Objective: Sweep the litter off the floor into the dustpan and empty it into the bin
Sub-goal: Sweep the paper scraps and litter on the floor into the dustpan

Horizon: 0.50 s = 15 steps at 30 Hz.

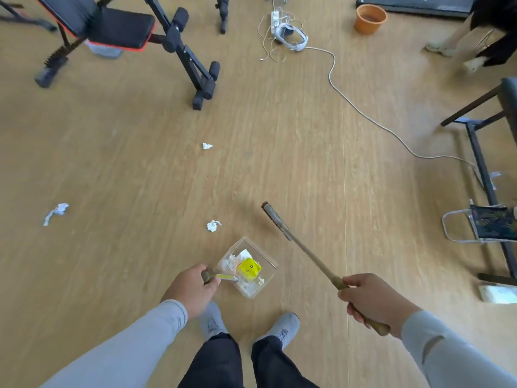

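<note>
My left hand (193, 289) grips the handle of a clear dustpan (261, 252) that rests on the wooden floor in front of my feet. Inside it lie a yellow packet (249, 268) and white scraps. My right hand (372, 301) grips the wooden handle of a broom (305, 250), whose brush head (275, 219) is just right of the dustpan. A crumpled white paper (213, 226) lies just beyond the dustpan. Another paper (207, 146) lies farther ahead, and a third paper (56, 212) is at the left.
A black exercise bench (117, 26) stands at the far left. An orange bucket (369, 18) sits at the far right, near a power strip with tangled cables (282, 32). A white cord (363, 113) runs to a dark table frame (484, 169). Another person's legs (458, 43) are top right.
</note>
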Each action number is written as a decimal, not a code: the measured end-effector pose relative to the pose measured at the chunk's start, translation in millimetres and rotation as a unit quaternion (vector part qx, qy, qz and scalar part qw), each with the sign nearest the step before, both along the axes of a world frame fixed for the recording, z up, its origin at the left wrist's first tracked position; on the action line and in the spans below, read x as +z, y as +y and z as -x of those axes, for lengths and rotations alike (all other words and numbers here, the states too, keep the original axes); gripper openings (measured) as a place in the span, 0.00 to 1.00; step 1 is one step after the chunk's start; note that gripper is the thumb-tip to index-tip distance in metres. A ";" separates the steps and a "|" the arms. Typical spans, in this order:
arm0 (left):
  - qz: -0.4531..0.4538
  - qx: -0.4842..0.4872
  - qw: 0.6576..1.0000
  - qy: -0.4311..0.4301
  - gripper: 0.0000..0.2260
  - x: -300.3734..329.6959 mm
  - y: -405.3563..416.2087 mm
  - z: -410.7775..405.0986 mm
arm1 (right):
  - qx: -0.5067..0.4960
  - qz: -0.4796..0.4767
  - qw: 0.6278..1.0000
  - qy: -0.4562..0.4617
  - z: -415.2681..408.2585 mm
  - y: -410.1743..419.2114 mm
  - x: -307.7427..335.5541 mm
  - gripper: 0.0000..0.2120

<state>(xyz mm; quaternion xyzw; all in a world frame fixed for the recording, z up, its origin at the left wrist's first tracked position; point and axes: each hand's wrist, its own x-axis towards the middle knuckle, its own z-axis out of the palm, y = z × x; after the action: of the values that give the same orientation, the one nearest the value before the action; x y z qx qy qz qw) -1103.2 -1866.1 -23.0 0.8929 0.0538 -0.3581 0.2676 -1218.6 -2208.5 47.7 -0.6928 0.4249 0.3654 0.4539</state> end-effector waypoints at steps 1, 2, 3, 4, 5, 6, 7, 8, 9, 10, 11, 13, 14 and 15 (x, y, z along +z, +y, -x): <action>-0.002 0.014 1.000 -0.004 0.12 -0.3 11.6 -3.0 | 0.004 -0.001 1.000 -0.002 -11.6 13.4 -4.8 0.09; -0.006 0.028 1.000 -0.006 0.11 -1.2 22.7 -6.6 | 0.009 0.000 1.000 -0.005 -23.3 26.4 -8.8 0.07; -0.008 0.040 0.999 -0.006 0.11 -2.9 33.2 -10.5 | 0.014 0.002 1.000 -0.008 -35.1 38.9 -12.8 0.06; -0.010 0.051 0.999 -0.005 0.10 -4.9 43.2 -14.5 | 0.021 0.004 1.000 -0.009 -46.7 50.9 -16.6 0.06; -0.012 0.061 0.998 -0.004 0.10 -7.2 52.3 -19.0 | 0.029 0.007 1.000 -0.009 -58.2 62.6 -19.7 0.07; -0.013 0.070 0.997 -0.005 0.08 -9.9 61.2 -23.6 | 0.038 0.011 0.999 -0.008 -69.2 73.4 -23.8 0.08; -0.016 0.080 0.997 -0.008 0.07 -12.7 69.8 -28.5 | 0.049 0.016 0.999 -0.007 -80.4 83.9 -27.9 0.10; -0.017 0.092 0.996 -0.012 0.07 -15.7 77.7 -33.7 | 0.059 0.022 0.998 -0.006 -91.7 94.0 -32.0 0.11; -0.020 0.102 0.994 -0.015 0.07 -19.0 85.4 -39.2 | 0.068 0.027 0.997 -0.007 -103.2 103.5 -36.3 0.12; -0.022 0.112 0.993 -0.017 0.07 -22.5 92.6 -44.6 | 0.076 0.031 0.997 -0.007 -114.2 112.7 -41.1 0.12; -0.023 0.119 0.992 -0.017 0.06 -26.3 99.2 -50.0 | 0.085 0.035 0.996 -0.005 -125.2 121.7 -45.3 0.12; -0.027 0.125 0.992 -0.016 0.06 -34.2 110.9 -61.0 | 0.106 0.043 0.993 0.000 -146.0 139.7 -55.5 0.12; -0.030 0.125 0.992 -0.015 0.07 -37.8 116.3 -65.6 | 0.116 0.046 0.992 0.004 -154.8 149.2 -61.3 0.12; -0.033 0.124 0.992 -0.014 0.07 -41.6 121.2 -70.0 | 0.127 0.050 0.991 0.008 -162.6 159.0 -67.2 0.12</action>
<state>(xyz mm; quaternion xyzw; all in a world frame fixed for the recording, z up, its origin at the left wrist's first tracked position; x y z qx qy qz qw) -1033.1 -1744.9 -64.6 0.8925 0.1722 -0.3076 0.2813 -1056.0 -2049.4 -19.5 -0.7599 0.3549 0.4037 0.3655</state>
